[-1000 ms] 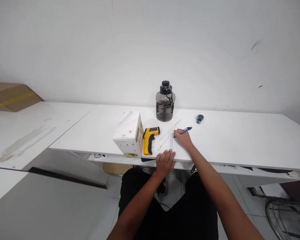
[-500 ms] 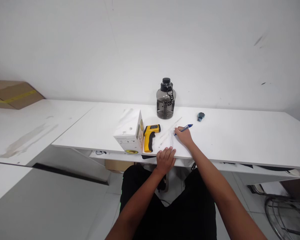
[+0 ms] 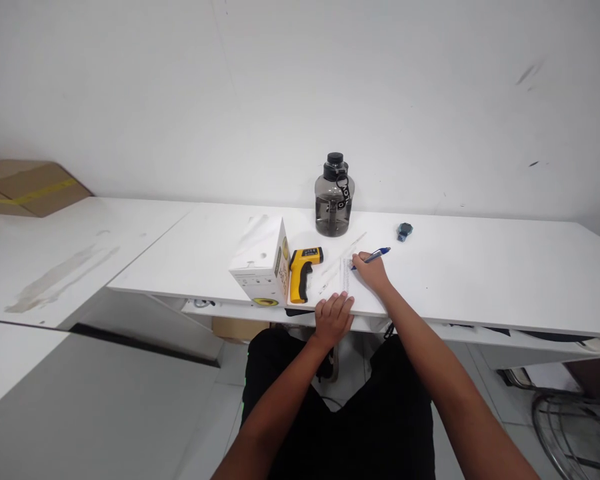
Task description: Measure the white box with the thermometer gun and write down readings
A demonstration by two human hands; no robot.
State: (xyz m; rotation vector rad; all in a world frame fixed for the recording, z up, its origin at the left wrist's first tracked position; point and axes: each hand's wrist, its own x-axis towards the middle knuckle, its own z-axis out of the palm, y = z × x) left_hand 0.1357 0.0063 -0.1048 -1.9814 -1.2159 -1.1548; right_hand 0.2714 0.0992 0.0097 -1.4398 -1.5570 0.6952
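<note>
My right hand (image 3: pixel 371 272) grips a blue pen (image 3: pixel 379 255), its tip low over a white sheet of paper (image 3: pixel 346 275) with lines of small writing. The paper is hard to tell from the white desk. At the desk's front edge, my left hand (image 3: pixel 333 316) lies with its fingers stretched over the paper's lower part, holding nothing. Left of the paper lies a yellow and black infrared thermometer (image 3: pixel 302 275). Beside it stands a white box (image 3: pixel 260 267) with avocado pictures.
A dark see-through water jug (image 3: pixel 333 197), partly filled, stands near the wall. To its right sits a small dark blue wristwatch-like thing (image 3: pixel 405 231). A cardboard box (image 3: pixel 27 189) with yellow tape rests at far left. A round metal frame (image 3: pixel 575 433) is at lower right.
The view has shifted slightly, so the things on the desk sit a little further right. Both hands keep nearly the same places, the pen still in my right hand.
</note>
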